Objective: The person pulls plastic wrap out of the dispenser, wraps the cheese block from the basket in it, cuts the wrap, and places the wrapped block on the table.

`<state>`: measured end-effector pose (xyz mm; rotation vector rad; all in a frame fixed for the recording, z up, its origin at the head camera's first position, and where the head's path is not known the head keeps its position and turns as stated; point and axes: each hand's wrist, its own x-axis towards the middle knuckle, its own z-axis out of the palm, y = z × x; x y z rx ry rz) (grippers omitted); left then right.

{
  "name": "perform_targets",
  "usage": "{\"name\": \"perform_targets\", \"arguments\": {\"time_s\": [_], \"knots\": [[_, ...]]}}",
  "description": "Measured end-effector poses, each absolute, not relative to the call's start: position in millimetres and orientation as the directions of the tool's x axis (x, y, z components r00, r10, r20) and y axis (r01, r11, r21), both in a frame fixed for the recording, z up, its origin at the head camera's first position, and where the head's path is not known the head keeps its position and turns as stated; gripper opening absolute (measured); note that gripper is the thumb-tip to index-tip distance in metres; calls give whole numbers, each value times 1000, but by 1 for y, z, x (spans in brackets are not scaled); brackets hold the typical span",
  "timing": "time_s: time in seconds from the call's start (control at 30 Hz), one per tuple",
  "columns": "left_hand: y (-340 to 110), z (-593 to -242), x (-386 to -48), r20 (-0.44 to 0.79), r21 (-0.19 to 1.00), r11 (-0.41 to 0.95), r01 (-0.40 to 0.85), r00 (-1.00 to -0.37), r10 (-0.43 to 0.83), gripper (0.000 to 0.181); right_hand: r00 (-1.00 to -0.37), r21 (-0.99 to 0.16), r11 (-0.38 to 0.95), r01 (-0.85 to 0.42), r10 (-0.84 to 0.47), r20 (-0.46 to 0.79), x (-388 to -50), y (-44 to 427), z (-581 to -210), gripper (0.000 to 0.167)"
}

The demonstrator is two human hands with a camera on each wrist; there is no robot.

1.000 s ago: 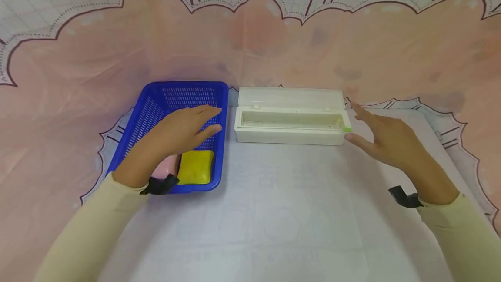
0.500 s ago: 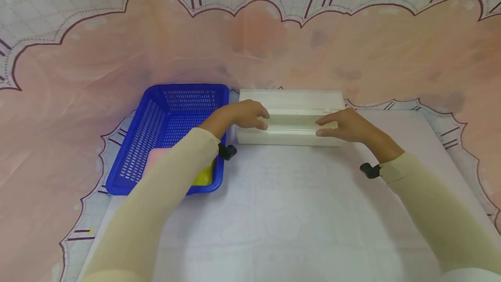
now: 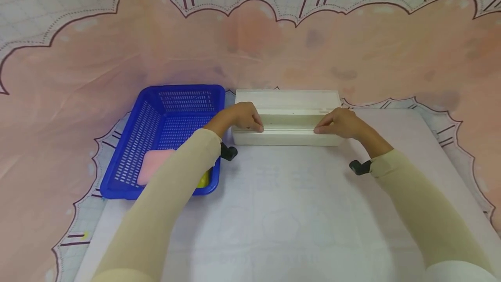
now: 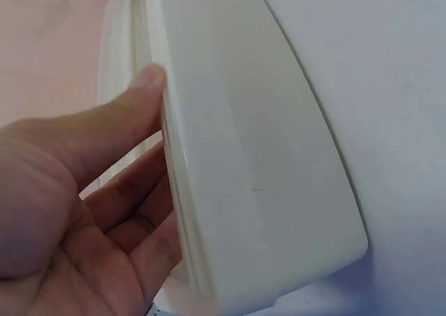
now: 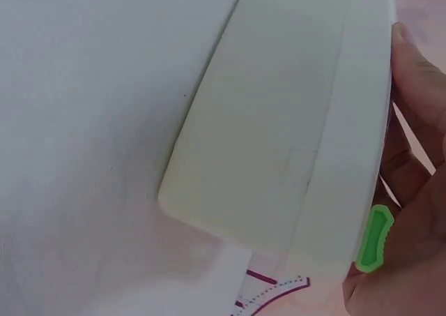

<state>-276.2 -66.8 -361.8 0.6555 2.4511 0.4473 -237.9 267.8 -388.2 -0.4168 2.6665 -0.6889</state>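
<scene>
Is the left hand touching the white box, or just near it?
Touching. The left wrist view shows it: the left hand has its thumb tip against the front rim of the white box.

A pink-and-white, dark-scalloped cloth [image 3: 375, 51] spreads behind and beside a flat white surface [image 3: 282, 212].

Tbl [image 3: 289, 212] carries blue bskt [image 3: 188, 100] & wht box [image 3: 287, 139].

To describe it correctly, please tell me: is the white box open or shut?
The white box is open: its lid is folded back and the inside shows.
</scene>
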Motion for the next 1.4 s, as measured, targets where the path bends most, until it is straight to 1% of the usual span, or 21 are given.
{"name": "perform_targets", "arguments": {"time_s": [0.17, 0.37, 0.53, 0.67, 0.8, 0.87, 0.97, 1.07, 1.17, 1.23, 1.33, 1.37, 1.4], "knots": [[-69, -364, -278, -433, 507, 822, 259, -748, 503, 22, -892, -590, 802, -90, -328, -310, -242, 271, -393, 39], [-72, -367, -278, -391, 514, 802, 304, -749, 535, 16, -909, -638, 770, -32, -287, -301, -240, 269, -396, 38], [-76, -368, -278, -352, 525, 780, 342, -747, 565, 16, -934, -656, 754, -7, -239, -265, -238, 266, -397, 34], [-81, -366, -278, -310, 559, 744, 366, -740, 597, 18, -955, -674, 738, -45, -230, -188, -236, 263, -393, 33], [-86, -363, -277, -246, 639, 675, 370, -733, 634, 19, -962, -653, 737, -172, -269, -51, -230, 261, -386, 30], [-89, -361, -274, -218, 697, 629, 344, -734, 643, 19, -956, -636, 738, -226, -295, -3, -225, 259, -382, 29], [-92, -358, -268, -204, 774, 572, 270, -749, 630, 17, -941, -645, 718, -262, -338, 5, -218, 254, -379, 25], [-95, -356, -261, -187, 814, 533, 232, -763, 618, 16, -930, -658, 700, -278, -367, 2, -213, 251, -380, 24], [-95, -355, -257, -200, 803, 548, 235, -760, 619, 22, -937, -663, 694, -282, -346, 36, -208, 250, -379, 24], [-93, -355, -254, -218, 755, 595, 274, -751, 623, 31, -943, -659, 695, -289, -324, 72, -206, 250, -378, 24], [-89, -355, -251, -235, 665, 654, 362, -729, 643, 48, -943, -656, 687, -313, -307, 128, -203, 249, -374, 24], [-87, -355, -250, -227, 625, 667, 405, -723, 652, 48, -940, -650, 687, -326, -309, 144, -202, 248, -373, 23], [-85, -355, -250, -212, 580, 677, 454, -718, 663, 43, -936, -648, 683, -337, -314, 156, -201, 248, -371, 20]]}}
